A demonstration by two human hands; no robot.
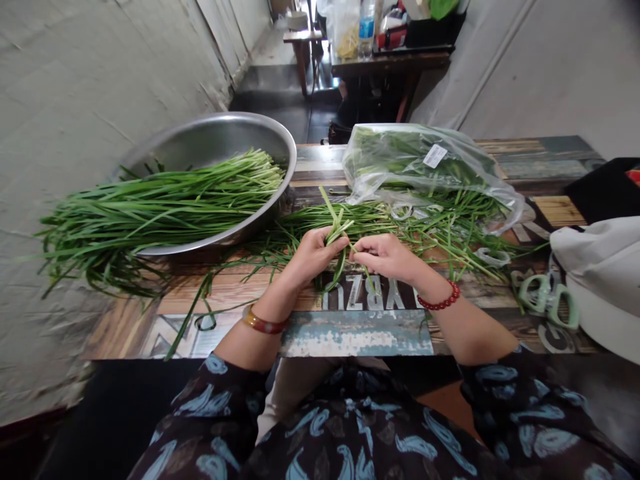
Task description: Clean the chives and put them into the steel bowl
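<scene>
My left hand (317, 253) is closed around a small bunch of garlic chives (336, 223), with the pale stems poking up past the thumb. Close beside it, my right hand (384, 257) pinches a green blade of the same chives between thumb and fingers. Beneath and behind both hands, loose chives (370, 215) lie strewn over the patterned table (355, 333). To the left, a large steel basin (220, 123) holds a thick pile of chives (185, 197), their leaves hanging over its rim. A clear plastic bag (425, 153) with more chives lies behind my right hand.
Green-handled scissors (547, 300) and a white cap (600, 280) sit at the table's right end, near a black object (607, 190). Stray leaves (195, 317) trail toward the front edge at left. Farther back, a bottle (367, 30) stands on another table (390, 63).
</scene>
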